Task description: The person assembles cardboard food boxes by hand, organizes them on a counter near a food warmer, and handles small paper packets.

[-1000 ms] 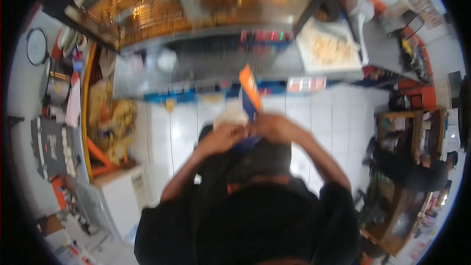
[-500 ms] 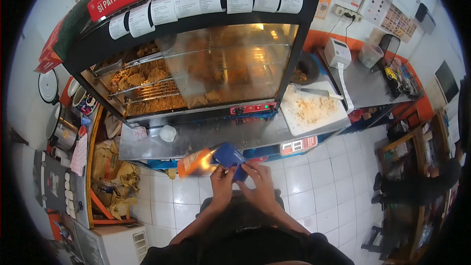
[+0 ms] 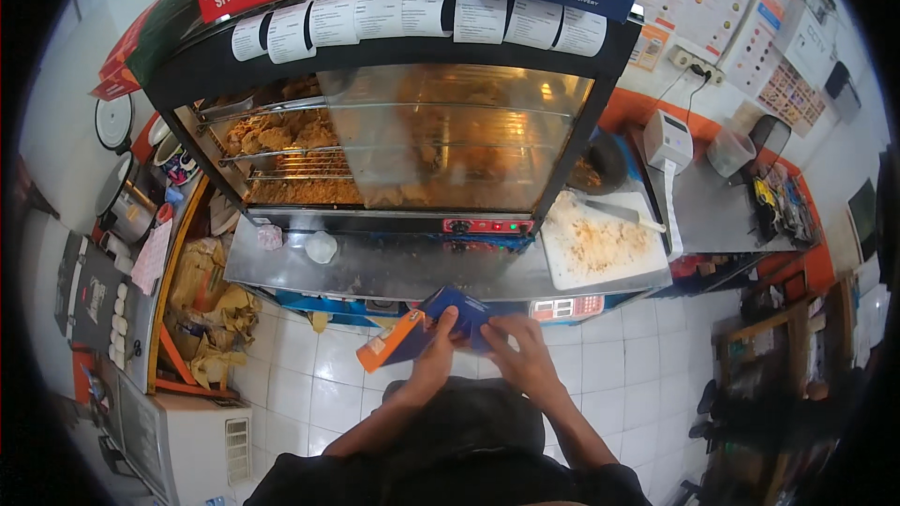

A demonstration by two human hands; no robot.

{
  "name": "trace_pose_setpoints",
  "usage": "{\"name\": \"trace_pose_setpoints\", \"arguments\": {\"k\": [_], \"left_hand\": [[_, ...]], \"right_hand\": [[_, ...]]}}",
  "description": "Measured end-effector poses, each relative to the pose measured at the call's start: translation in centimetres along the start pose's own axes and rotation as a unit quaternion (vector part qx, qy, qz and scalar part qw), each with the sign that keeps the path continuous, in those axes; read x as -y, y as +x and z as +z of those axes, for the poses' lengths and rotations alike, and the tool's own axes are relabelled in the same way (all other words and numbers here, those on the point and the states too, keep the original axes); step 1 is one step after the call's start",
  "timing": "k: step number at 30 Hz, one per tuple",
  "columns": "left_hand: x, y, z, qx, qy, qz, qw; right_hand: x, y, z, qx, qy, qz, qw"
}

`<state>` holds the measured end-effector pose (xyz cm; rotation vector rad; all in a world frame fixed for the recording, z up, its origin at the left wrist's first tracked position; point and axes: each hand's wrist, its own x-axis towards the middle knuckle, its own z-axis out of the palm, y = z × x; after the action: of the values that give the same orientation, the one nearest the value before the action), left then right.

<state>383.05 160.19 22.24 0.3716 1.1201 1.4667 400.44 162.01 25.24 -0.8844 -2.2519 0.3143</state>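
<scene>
Held above the floor, close to the counter's front edge, is a partly folded blue and orange cardboard food box point(image 3: 469, 307). My left hand point(image 3: 435, 353) grips its near side, thumb over the blue panel. My right hand point(image 3: 521, 352) pinches the box's right edge with its fingers. An orange panel sticks out to the lower left, beside my left hand. Fingertips behind the cardboard are partly hidden.
Ahead stands a glass warming cabinet point(image 3: 450, 150) with fried food, on a steel counter point(image 3: 394, 272). Two small wrapped bundles point(image 3: 321, 246) lie there. To the right are a crumb-covered cutting board point(image 3: 600, 248), a knife point(image 3: 623, 215) and a receipt printer point(image 3: 668, 139). Far right, a dark-clothed person point(image 3: 797, 422) is blurred.
The box's orange panel has swung down and toward me, and the blue panels are spread wider. My right hand has shifted to the right. The whole view has shifted slightly.
</scene>
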Motion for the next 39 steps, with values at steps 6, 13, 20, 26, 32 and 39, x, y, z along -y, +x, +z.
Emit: {"name": "trace_pose_setpoints", "arguments": {"k": [6,13,20,26,32,39], "left_hand": [[-0.8,-0.1,4.1,0.007,-0.082,0.082,0.993],[0.4,-2.0,9.2,-0.010,-0.097,0.058,0.994],[5.3,1.9,3.0,0.064,0.066,0.073,0.993],[4.8,3.0,3.8,0.159,0.365,0.090,0.913],[5.0,2.5,2.3,0.169,0.533,0.339,0.757],[12.4,11.1,-5.9,0.239,0.706,0.242,0.622]], "right_hand": [[-2.5,0.5,-1.7,-0.036,-0.007,-0.049,0.998],[-6.3,0.7,-1.0,-0.107,0.003,-0.025,0.994],[-7.0,3.2,-3.0,0.153,0.169,-0.003,0.974],[-10.2,-0.8,1.6,0.213,0.309,0.343,0.861],[-24.5,-6.4,12.9,-0.066,0.409,0.455,0.788],[-25.1,-4.0,12.9,-0.095,-0.012,0.400,0.911]]}}
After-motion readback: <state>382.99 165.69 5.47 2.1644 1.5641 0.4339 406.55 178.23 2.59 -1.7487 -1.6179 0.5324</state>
